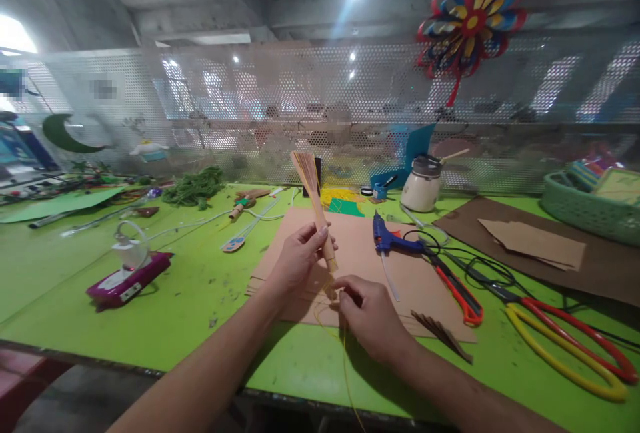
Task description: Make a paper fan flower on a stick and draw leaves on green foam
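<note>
My left hand (300, 253) is closed around a small tan paper broom (311, 186), its fringed end pointing up and away. Yellow thread (345, 359) is wound near the broom's lower end and trails down over the table's front edge. Just below that end, my right hand (367, 313) is closed with thumb and forefinger pinched at the thread. Beneath both hands lie stacked sheets of tan paper (355, 233). A blue glue gun (395, 236) rests on the sheets, to the right of the broom.
Right of the sheets are a red cutter knife (463, 296), large scissors (565, 333) and a folded brown paper strip (443, 335). A purple power strip (130, 279) sits at left. Behind stand a jar (421, 186) and a green basket (575, 203).
</note>
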The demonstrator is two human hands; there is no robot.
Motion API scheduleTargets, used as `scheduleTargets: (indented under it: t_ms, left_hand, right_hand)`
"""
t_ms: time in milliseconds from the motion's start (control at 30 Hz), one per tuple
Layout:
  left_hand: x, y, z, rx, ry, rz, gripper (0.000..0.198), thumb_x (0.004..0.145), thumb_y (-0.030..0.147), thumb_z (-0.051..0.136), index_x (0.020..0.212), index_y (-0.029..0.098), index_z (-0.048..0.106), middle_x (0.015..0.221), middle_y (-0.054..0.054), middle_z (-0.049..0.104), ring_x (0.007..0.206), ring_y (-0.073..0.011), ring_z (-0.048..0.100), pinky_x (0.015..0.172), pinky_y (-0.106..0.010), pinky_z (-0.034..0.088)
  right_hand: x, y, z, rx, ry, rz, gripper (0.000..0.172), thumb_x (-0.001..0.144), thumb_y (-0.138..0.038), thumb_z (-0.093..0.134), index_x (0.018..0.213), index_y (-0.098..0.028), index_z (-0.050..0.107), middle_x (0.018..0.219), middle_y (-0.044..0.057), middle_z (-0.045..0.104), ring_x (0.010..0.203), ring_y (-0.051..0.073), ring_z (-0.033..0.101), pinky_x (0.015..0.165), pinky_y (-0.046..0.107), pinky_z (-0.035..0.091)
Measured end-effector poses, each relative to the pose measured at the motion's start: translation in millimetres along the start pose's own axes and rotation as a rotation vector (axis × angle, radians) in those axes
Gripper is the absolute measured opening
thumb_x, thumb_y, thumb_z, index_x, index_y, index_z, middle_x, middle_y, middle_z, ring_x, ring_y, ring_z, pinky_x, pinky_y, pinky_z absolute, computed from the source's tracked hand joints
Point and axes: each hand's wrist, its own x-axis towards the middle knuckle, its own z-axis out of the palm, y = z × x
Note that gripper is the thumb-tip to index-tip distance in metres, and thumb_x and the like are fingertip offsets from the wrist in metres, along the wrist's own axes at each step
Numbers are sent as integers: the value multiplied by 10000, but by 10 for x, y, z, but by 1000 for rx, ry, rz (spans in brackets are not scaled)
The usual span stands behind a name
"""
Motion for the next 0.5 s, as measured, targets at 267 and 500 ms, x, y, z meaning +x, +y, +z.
scheduleTargets:
  t_ms: [267,500]
  left_hand:
    - [-26,-6,34,23,-9,96,357,746,379,769,995,138,685,773,-28,651,736,-149,609,711,-264,491]
    - [-30,9,37,-6,-15,86,360,759,358,765,1025,133,676,776,-27,647,736,-144,604,697,-254,490]
  right_hand:
    - [38,-76,41,481,-45,304,442,702,-408,677,1027,-114,622,479,-52,553,335,58,380,360,186,231]
    - [27,-67,30,613,-132,354,414,673,-524,738,717,-136,601,522,-29,561,355,38,396,359,178,242]
